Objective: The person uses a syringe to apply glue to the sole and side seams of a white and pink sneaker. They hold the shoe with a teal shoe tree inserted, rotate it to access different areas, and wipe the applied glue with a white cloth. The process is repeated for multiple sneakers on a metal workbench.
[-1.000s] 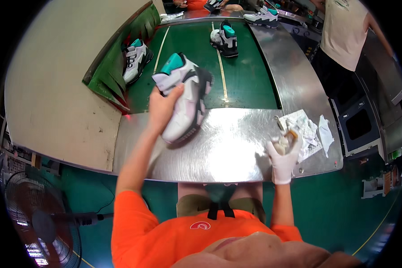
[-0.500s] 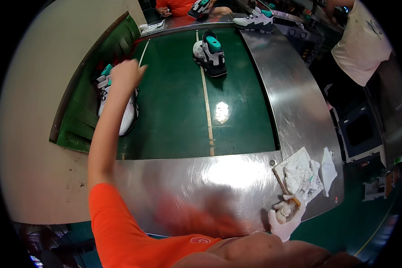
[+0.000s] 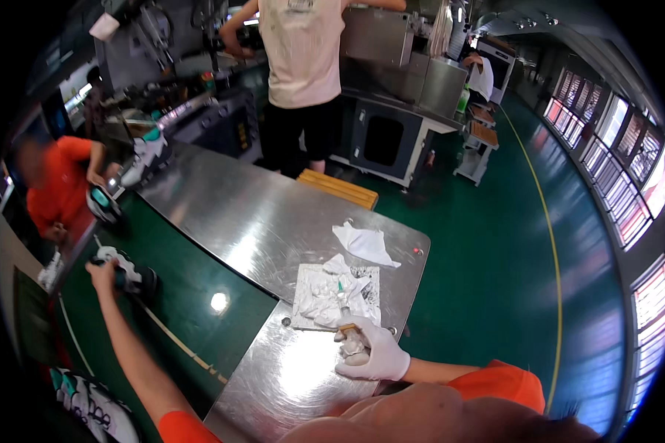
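Observation:
My bare left hand (image 3: 103, 275) reaches out over the green belt and grips a white-and-black sneaker (image 3: 131, 275) by its near-left end; some fingers are hidden. On my right hand (image 3: 380, 354) is a white glove. Its fingers curl round a crumpled whitish cloth (image 3: 355, 347) and a small brown wooden-looking piece (image 3: 346, 327), whose kind I cannot make out. Just beyond that hand lies a pale square pad (image 3: 301, 310) with crumpled white cloths (image 3: 321, 292) and a small clear thing with a green tip (image 3: 341, 286).
A steel table edge (image 3: 222, 203) frames the green belt (image 3: 192, 310). White sneakers (image 3: 100, 410) lie at the near left, another sneaker (image 3: 146, 157) on the far steel. A person in orange (image 3: 63, 177) handles a sneaker (image 3: 103, 204); one in a pale shirt (image 3: 301, 59) stands beyond.
The view has swung to the right. My left hand has gone from above the sneakers at the left side to the sneaker on the belt. My right hand still holds the crumpled cloth.

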Demonstrator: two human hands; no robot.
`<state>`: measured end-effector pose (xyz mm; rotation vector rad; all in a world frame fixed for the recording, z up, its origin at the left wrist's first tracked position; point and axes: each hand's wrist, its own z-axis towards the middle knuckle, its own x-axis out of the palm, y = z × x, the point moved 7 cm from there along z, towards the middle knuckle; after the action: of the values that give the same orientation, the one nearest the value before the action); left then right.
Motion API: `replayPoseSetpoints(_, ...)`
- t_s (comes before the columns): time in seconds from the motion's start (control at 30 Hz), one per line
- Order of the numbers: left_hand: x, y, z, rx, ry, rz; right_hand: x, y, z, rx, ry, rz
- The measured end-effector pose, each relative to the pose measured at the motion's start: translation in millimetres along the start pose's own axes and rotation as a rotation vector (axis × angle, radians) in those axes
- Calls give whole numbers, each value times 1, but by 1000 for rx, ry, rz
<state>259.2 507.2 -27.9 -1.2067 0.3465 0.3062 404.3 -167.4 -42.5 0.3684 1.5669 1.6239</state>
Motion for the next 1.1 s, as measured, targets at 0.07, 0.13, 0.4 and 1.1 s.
replayPoseSetpoints(0.07,-61,-4,-3,84,-67,-186,3,14,6,-92,-3,-61)
replayPoseSetpoints(0.13,-84,-49,-64,88,-134,-99,4,17,9,-88,68,-154)
replayPoseSetpoints(0.4,-202,-234,-350,419,437,62,13,-14,10,-46,-13,132)
replayPoseSetpoints(1.1,-240,-193,-589,1170,583,509,-8,44,7,-46,478,-306)
